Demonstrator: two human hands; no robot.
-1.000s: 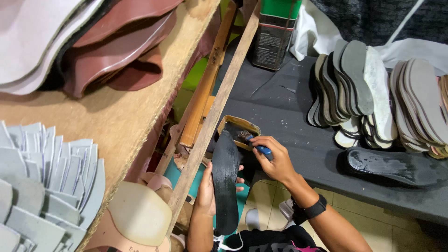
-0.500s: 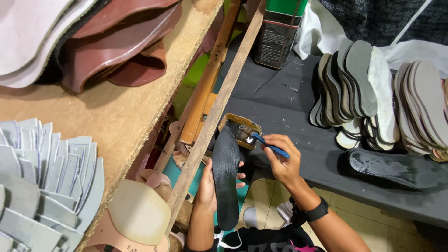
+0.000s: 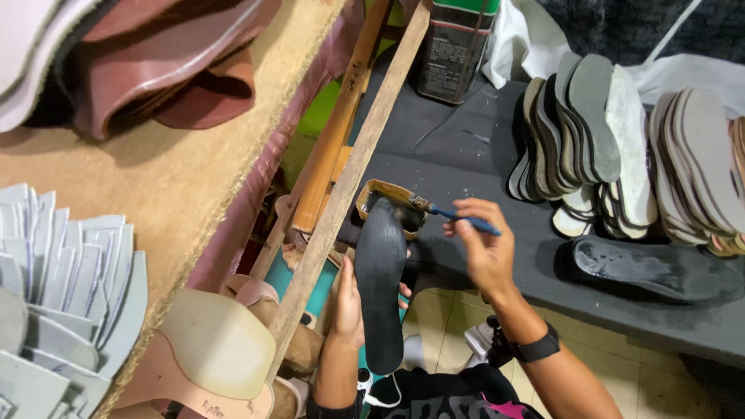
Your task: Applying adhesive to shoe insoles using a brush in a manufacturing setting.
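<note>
Over glue tin (image 3: 388, 203): right hand (image 3: 485, 248), brush (image 3: 454, 216).

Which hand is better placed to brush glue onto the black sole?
Probably the right hand: it holds the blue-handled brush at the small glue tin, while the left hand supports the black shoe sole.

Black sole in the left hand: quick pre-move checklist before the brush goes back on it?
1. Left hand has the black sole held from behind, face up: ok.
2. Right hand has a grip on the blue-handled brush: ok.
3. Brush tip is at the rim of the small glue tin: ok.
4. Glue loaded on the bristles: cannot tell, too small to see.
5. Sole face free of fingers and debris: ok, only fingertips show at its edges.
6. Bare spot on the dark bench to lay the sole beside the finished black sole: ok.
</note>
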